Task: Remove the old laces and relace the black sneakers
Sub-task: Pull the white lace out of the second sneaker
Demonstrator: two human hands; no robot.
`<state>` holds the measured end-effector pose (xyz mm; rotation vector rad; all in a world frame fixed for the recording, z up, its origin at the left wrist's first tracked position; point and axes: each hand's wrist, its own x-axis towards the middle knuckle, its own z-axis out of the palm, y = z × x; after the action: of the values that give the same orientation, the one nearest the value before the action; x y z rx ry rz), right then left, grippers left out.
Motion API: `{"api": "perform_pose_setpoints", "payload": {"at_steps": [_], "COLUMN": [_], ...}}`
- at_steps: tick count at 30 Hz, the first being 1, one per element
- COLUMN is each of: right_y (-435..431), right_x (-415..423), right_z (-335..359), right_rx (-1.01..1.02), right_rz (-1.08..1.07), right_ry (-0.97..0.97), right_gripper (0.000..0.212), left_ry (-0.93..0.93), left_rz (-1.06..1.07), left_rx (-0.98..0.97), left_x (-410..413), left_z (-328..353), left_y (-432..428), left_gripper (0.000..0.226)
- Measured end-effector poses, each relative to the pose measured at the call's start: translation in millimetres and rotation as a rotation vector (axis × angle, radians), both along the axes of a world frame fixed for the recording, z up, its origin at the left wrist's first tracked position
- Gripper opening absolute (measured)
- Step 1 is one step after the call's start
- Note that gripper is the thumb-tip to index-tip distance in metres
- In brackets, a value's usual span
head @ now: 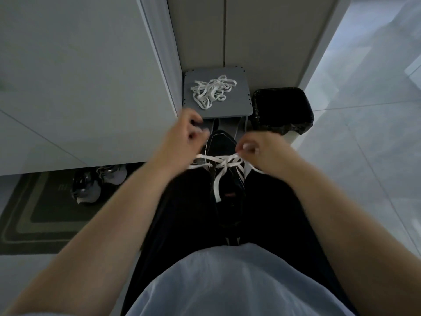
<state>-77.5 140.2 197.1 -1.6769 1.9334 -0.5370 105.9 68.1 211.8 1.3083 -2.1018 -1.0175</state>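
Your right hand (257, 151): fingertips pinch the white lace (218, 160) at the shoe's right edge. Your left hand (182, 137): fingers curled, blurred, grip cannot be told. One black sneaker (224, 144): on your lap, toe pointing away, lace crossing it. One heap of loose laces (213, 91): on the grey stool (239, 103) beyond.

A pale tiled floor (364, 156) carries a small grey stool (239, 96) set against the wall, a black bin (282, 110) just beside it, and a dark striped mat (34, 220) with grey-and-black shoes (91, 188) on its far edge. A loose heap of white laces (211, 91) lies on the stool's top. A black sneaker (224, 144) threaded with a white lace (218, 179) lies along the person's dark-trousered lap (186, 213).
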Motion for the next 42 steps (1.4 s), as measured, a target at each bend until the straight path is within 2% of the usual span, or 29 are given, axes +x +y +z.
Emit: {"api": "perform_pose_setpoints", "payload": {"at_steps": [2,4,6,8,10,14,17,19,21,23,25,27,28,30,32,34,35,39,42], "right_y": [2,5,7,7,8,12,9,6,3,4,6,8,10,17,28,36,38,39,39], "right_x": [7,8,5,1,-2,-3,2,4,5,4,2,-1,-4,-10,-16,-18,-16,-1,3], "right_z": [-14,-18,-20,-20,-19,-19,-23,-23,-18,-4,17,40,52,76,95,105,103,74,69], "right_rx": [0.101,0.117,0.088,0.082,0.108,0.110,0.121,0.066,-0.022,-0.108,-0.205,-0.328,-0.391,-0.488,-0.531,-0.511,-0.479,-0.334,-0.363], "right_rz": [0.061,0.021,-0.086,-0.199,-0.218,-0.113,-0.006,-0.037,-0.146,-0.283,-0.333,-0.302,-0.285,-0.184,-0.009,0.122,0.109,-0.139,-0.220], "right_ry": [0.165,0.186,0.059,-0.050,-0.059,0.002,0.114,0.042,-0.128,-0.481,-0.844,-1.113,-1.229,-1.490,-1.710,-1.764,-1.721,-1.364,-1.376], "right_gripper": [0.014,0.022,0.028,0.038,0.043,0.036,0.024,0.023,0.019,0.016,0.030,0.046,0.048,0.043,0.031,0.023,0.025,0.028,0.025], "left_ry": [-0.333,-0.536,-0.568,-0.521,-0.335,0.256,0.610,0.715,0.656,0.496,0.280,0.032,-0.097,-0.304,-0.422,-0.474,-0.467,-0.268,-0.363], "left_rz": [-0.172,-0.194,-0.187,-0.190,-0.106,0.217,0.260,0.200,0.138,0.060,-0.066,-0.268,-0.376,-0.567,-0.656,-0.631,-0.580,-0.390,-0.486], "left_rx": [-0.034,-0.036,-0.013,-0.064,-0.127,-0.187,-0.195,-0.153,-0.101,-0.056,-0.009,0.042,0.065,0.139,0.193,0.159,0.117,-0.087,-0.103], "left_x": [0,2,4,6,6,11,16,16,12,8,4,1,0,-1,-1,1,1,-17,-37], "left_z": [-30,-45,-52,-53,-44,8,48,64,68,61,49,39,35,27,22,19,16,-1,-23], "left_y": [5,10,11,8,1,-5,-4,-3,2,9,18,25,28,33,36,32,29,13,10], "left_gripper": [0.015,0.022,0.026,0.021,0.016,0.029,0.027,0.027,0.029,0.028,0.025,0.018,0.016,0.016,0.021,0.022,0.020,0.020,0.019]}}
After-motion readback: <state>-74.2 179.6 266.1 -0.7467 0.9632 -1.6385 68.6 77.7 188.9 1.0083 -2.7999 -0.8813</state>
